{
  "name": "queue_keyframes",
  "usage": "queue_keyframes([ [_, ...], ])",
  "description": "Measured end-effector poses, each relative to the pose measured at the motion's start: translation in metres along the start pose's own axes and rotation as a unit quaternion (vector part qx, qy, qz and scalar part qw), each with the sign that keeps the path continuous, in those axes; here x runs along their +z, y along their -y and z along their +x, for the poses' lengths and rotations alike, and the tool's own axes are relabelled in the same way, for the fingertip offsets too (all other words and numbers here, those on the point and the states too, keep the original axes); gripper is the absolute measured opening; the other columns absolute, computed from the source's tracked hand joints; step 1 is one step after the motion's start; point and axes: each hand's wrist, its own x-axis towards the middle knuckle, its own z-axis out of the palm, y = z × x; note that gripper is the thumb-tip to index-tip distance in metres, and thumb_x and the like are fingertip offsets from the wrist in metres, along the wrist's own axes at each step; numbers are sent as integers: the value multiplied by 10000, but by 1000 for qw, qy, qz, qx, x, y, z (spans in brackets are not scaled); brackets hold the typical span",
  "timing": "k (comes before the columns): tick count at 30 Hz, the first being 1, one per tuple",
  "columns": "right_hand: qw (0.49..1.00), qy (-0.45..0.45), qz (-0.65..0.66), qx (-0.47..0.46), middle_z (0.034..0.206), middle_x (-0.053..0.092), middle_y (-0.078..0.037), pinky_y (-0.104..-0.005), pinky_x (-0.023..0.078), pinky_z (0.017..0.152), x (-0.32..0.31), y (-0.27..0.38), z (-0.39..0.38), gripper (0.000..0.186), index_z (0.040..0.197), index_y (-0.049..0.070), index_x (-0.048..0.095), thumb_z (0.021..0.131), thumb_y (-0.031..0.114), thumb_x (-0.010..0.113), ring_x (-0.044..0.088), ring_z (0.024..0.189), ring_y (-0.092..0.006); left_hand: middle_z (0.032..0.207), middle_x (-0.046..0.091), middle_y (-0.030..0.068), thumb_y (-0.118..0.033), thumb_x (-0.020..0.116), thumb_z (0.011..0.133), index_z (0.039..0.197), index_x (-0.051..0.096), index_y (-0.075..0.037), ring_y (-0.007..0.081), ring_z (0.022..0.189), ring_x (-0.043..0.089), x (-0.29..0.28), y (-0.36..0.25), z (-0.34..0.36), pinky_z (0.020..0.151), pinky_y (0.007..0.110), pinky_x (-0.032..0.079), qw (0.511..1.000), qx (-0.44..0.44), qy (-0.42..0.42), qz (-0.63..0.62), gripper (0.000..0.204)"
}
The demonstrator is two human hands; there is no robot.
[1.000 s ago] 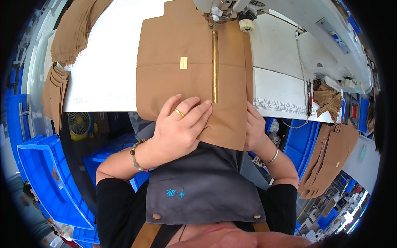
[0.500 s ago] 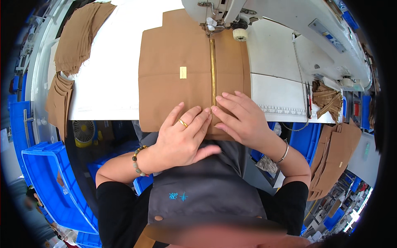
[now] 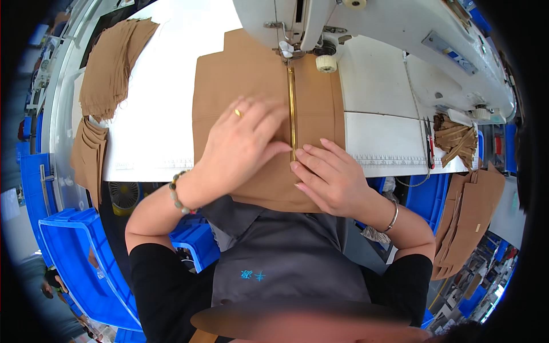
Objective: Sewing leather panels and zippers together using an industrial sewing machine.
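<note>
A flat brown fabric panel (image 3: 229, 80) lies on the white sewing table, its near edge hanging over the front onto my lap. Down it runs a gold zipper (image 3: 292, 103), whose far end sits under the needle area of the sewing machine (image 3: 303, 34). My left hand (image 3: 243, 140), slightly blurred, is over the panel to the left of the zipper, fingers stretched and thumb apart. On the fabric at the zipper's right side rests my right hand (image 3: 331, 177), fingers spread, fingertips by the zipper's near part. Neither hand grips anything I can see.
Stacked brown fabric pieces (image 3: 114, 68) lie at the table's far left, with more (image 3: 88, 154) draping over its edge. To the right are scissors (image 3: 429, 143), a brown scrap bundle (image 3: 456, 140) and hanging brown panels (image 3: 469, 217). A blue bin (image 3: 86, 257) stands at the left.
My left hand has lifted from beside my right hand and moved away from me and left, over the small pale patch. My right hand stays by the zipper. The whole view has shifted slightly.
</note>
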Motion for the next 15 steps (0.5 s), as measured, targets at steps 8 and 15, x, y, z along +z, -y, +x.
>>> queue_keyframes([
  [8,997,38,47,-39,1080,686,-148,-483,528,962,-18,-23,25,300,1095,11,722,852,184,757,663,1048,-324,1455,587,144,-500,809,710,1356,590,4,357,1360,555,6,27,23,1107,444,476,995,-18,85,45,848],
  [15,1000,3,-14,26,1204,649,-98,-438,497,944,-15,-97,75,592,1179,59,705,755,457,816,600,1057,-323,1457,570,145,-504,824,696,1373,568,8,360,1357,549,2,25,24,1090,431,491,995,-31,91,23,886],
])
